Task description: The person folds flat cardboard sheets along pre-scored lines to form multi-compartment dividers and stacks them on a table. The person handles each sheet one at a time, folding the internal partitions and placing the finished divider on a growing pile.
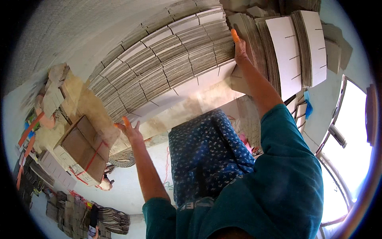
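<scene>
A long block of grey-brown slotted cardboard strips (159, 67), some with white faces, stretches across a workbench in front of me. My left hand (131, 132) is at its near left end, fingers spread and an orange cover on a fingertip; whether it touches the strips I cannot tell. At the block's right end my right hand (241, 48) lies along the side, fingers stretched upward, also with orange on a fingertip. Neither hand is wrapped around anything.
More stacks of white-faced cardboard (284, 51) stand to the right. An open carton (89, 149) with red cord sits left of the bench. Blue patterned fabric (205, 155) covers my lap. A bright window (338, 167) is at right; further piles (113, 220) lie lower left.
</scene>
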The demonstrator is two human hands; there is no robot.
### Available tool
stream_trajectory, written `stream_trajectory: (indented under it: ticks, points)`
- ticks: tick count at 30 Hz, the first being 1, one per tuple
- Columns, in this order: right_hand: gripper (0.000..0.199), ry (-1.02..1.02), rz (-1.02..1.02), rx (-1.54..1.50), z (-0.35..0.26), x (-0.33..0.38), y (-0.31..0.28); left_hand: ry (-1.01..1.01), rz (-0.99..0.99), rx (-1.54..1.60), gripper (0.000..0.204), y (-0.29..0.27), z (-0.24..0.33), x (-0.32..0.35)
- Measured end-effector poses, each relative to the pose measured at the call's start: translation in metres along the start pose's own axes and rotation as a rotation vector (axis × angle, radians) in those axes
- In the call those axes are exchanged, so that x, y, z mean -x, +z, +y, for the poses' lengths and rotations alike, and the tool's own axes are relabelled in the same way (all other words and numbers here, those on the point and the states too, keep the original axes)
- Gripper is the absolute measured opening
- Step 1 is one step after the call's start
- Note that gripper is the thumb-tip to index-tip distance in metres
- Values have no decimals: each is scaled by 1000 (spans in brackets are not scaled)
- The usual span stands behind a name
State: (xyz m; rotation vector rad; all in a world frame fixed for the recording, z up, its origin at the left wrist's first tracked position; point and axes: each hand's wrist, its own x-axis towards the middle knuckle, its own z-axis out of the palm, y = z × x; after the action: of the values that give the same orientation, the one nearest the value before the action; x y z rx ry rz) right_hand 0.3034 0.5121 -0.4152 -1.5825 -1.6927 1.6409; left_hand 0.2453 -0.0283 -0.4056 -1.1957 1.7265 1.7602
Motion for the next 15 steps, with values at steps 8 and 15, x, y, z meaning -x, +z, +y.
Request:
stream_trajectory:
  ticks: [8,15]
  points:
    - [42,-288,227,168,-39,92,-10,829,284,-552,76,26,24,17]
    - [74,755,-3,-351,74,213,1,1369,-544,-1256,76,154,60,72]
